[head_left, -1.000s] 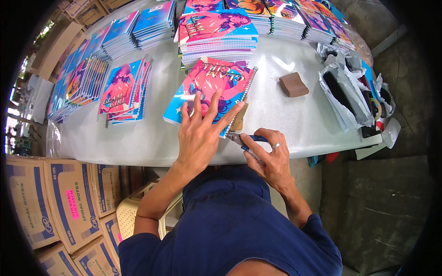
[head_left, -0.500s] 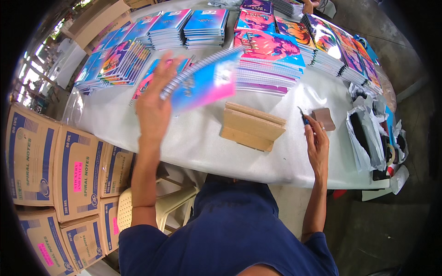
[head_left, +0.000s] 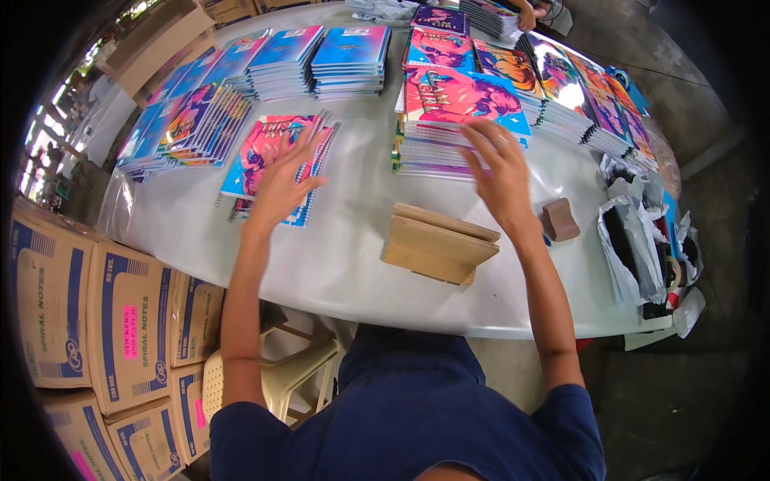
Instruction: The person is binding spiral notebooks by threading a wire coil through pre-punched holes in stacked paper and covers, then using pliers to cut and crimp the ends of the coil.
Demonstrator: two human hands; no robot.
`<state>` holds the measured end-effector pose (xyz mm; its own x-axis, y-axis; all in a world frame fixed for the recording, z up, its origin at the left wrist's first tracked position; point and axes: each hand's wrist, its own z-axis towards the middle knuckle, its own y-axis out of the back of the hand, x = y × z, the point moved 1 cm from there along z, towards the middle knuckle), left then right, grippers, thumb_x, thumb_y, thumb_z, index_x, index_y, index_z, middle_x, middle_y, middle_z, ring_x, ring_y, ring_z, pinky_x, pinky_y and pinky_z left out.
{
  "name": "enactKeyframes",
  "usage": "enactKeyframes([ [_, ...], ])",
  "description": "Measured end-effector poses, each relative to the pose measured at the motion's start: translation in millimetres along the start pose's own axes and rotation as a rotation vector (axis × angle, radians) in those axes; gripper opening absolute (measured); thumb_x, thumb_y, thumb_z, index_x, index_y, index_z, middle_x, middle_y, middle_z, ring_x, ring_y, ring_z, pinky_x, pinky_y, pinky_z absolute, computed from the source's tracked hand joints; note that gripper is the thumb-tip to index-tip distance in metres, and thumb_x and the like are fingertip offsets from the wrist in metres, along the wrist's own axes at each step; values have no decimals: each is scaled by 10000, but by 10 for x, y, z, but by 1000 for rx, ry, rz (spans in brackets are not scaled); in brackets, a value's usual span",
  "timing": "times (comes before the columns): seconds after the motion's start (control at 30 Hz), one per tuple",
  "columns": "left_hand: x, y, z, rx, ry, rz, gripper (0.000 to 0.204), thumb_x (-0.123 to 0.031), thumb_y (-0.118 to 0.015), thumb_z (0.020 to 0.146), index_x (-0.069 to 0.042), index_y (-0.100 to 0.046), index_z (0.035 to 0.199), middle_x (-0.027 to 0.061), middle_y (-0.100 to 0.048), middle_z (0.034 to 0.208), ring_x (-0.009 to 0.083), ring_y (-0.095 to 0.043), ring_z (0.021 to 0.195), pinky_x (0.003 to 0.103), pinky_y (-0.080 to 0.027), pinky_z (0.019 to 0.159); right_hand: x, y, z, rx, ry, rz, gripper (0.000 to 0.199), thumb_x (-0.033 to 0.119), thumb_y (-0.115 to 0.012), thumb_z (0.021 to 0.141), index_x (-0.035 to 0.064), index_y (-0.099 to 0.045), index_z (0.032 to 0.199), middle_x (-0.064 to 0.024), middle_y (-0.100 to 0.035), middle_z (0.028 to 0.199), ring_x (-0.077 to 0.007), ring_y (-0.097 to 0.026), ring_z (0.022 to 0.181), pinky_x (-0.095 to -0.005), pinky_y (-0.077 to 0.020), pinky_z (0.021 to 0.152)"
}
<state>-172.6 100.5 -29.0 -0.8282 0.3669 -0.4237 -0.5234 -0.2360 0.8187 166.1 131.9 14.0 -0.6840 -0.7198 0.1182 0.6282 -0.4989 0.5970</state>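
My left hand [head_left: 282, 186], fingers spread, is over a small pile of spiral notebooks with a pink and blue cover [head_left: 255, 160]; nothing is held in it. My right hand [head_left: 501, 172], slightly blurred, has its fingers apart at the front edge of the tall notebook stack [head_left: 437, 144]; whether its fingertips touch the stack I cannot tell. Between my arms a folded cardboard stand [head_left: 433, 248] rests on the table. Beside my right wrist lies a brown block [head_left: 561, 220], with a bit of a blue-handled tool [head_left: 548, 240] showing next to it.
Stacks of blue-pink notebooks [head_left: 349, 60] line the far left; more colourful stacks [head_left: 561, 76] stand far right. Torn plastic packaging with black spiral coils [head_left: 630, 248] lies at the right edge. Cartons [head_left: 128, 313] and a cream plastic chair [head_left: 301, 373] are at left. Another person's hand [head_left: 527, 16] shows at the back.
The notebook from my left hand now lies on the left pile, and that hand is free. My right hand has let go of the blue-handled tool and moved up to the tall stack.
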Motion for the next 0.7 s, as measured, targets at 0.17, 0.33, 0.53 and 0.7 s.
enactKeyframes([
  [0.17,-546,-221,199,-124,-62,-347,711,-164,-726,827,-190,-403,1460,102,-396,1506,333,-254,1440,420,-228,1153,-28,-566,303,130,187,-290,338,94,-664,752,23,-631,1082,-93,-629,1038,-262,-590,1015,-409,-492,844],
  [0.33,-736,-421,99,-70,103,-877,681,-182,-680,897,-34,-345,1471,143,-349,1525,260,-275,1433,387,-244,1146,-30,-384,320,37,134,-149,307,-28,-625,734,55,-649,1029,-83,-653,976,-255,-637,861,-362,-524,670],
  [0.53,-1135,-538,283,-278,323,-1336,790,-215,-725,863,-57,-282,1497,107,-405,1484,271,-307,1407,396,-269,1143,415,476,457,-581,-312,720,144,-30,-657,862,22,-639,996,-49,-666,884,-150,-644,777,-298,-543,720],
  [0.7,-1236,-441,264,-136,-41,-1750,605,-224,-731,858,-57,-452,1368,73,-510,1337,159,-492,1168,352,-371,1025,463,832,-88,-515,-707,1316,194,21,-663,882,-10,-621,1068,-64,-666,993,-122,-627,880,-316,-522,837],
])
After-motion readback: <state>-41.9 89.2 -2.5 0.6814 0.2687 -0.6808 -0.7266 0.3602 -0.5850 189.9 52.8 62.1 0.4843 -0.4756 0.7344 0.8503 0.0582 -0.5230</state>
